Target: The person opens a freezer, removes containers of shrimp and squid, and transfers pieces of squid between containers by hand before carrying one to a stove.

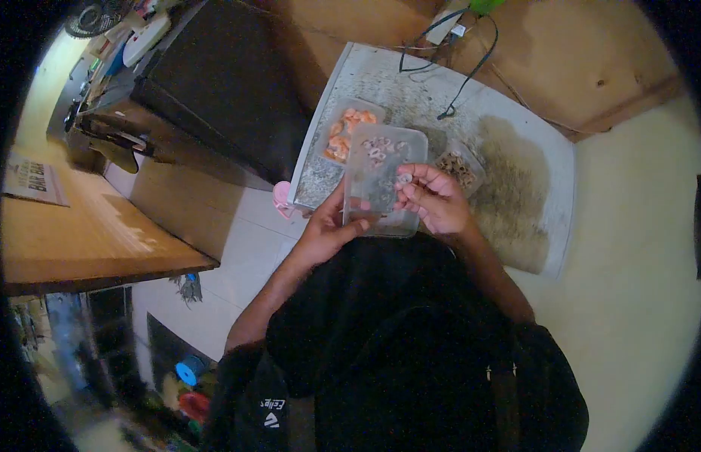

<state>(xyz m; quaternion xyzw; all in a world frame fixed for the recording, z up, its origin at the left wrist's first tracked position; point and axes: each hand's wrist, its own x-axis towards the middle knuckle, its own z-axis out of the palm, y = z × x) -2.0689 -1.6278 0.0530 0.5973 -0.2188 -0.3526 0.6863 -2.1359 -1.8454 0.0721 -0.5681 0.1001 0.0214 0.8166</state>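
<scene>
My left hand (332,230) grips a clear plastic container (384,134) by its lower left side, thumb over the rim. The container is tilted toward me, and several small pale ring-shaped pieces (378,151) sit in its far end. Over its right side, my right hand (442,207) pinches one small pale ring (405,178) between thumb and fingers. Behind the held container on the left stands another clear container with orange pieces (340,142), partly hidden. A third container, of brownish ring-like pieces (457,167), lies just beyond my right hand.
The containers are over a worn, stained white tabletop (516,181). A dark cable (471,75) loops onto its far edge. To the left stands a dark cabinet (222,90), with a pink object (283,197) by the table's corner. A pale wall (629,264) rises on the right.
</scene>
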